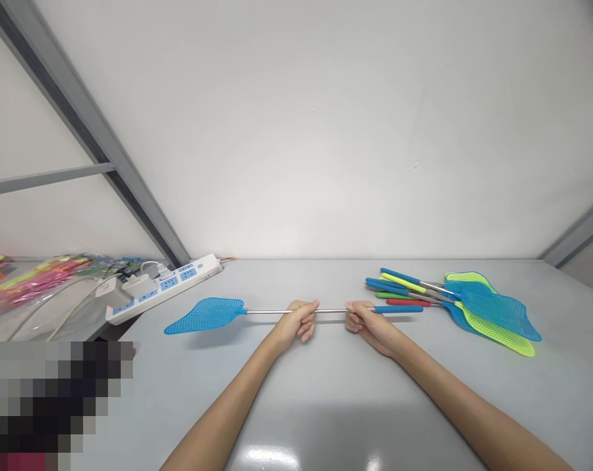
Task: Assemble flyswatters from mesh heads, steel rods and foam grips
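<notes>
A blue fly swatter (pixel 205 315) is held level above the grey table, its perforated head to the left and its blue handle to the right. My left hand (pixel 299 320) is closed round the metal rod, left of the middle. Closer to the handle, my right hand (pixel 368 324) also grips the rod. Between the two hands a short stretch of bare rod shows. To the right lies a pile of fly swatters (pixel 503 311) with blue and yellow-green heads; their handles, blue, yellow, green and red, point left.
A white power strip (pixel 179 282) with plugs and cables lies at the table's left edge. Beyond it are colourful plastic-wrapped items (pixel 46 278). A pale wall panel (pixel 326 131) with grey frame posts closes off the back. The lower left corner is pixelated.
</notes>
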`<state>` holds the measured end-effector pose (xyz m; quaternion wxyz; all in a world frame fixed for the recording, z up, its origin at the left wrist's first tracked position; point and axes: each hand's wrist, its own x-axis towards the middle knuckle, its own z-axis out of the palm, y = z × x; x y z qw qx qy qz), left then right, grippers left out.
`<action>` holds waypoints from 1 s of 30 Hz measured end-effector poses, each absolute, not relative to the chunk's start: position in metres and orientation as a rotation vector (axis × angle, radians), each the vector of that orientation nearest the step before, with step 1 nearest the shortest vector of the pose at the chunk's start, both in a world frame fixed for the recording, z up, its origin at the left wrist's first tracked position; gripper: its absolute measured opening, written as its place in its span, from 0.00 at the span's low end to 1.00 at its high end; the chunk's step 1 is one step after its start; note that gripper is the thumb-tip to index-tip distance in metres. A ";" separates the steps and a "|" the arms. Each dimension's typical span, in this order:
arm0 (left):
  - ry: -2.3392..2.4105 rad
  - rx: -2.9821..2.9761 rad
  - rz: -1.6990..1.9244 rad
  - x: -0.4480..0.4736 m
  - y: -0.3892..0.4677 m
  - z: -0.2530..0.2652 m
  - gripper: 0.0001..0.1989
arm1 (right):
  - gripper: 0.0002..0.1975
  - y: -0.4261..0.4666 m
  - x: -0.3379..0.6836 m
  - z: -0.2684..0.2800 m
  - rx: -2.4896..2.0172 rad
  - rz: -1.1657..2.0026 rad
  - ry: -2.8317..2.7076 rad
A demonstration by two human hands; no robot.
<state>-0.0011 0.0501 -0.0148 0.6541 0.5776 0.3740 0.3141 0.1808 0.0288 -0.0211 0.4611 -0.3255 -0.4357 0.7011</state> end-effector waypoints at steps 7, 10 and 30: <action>0.836 1.295 0.732 -0.003 0.050 -0.015 0.24 | 0.19 0.030 0.185 -0.022 -0.810 1.701 -1.103; 0.833 1.288 0.732 -0.004 0.051 -0.016 0.24 | 0.19 0.031 0.188 -0.023 -0.804 1.692 -1.106; 0.848 1.314 0.793 0.000 0.054 -0.016 0.24 | 0.18 0.035 0.192 -0.027 -0.671 1.796 -1.001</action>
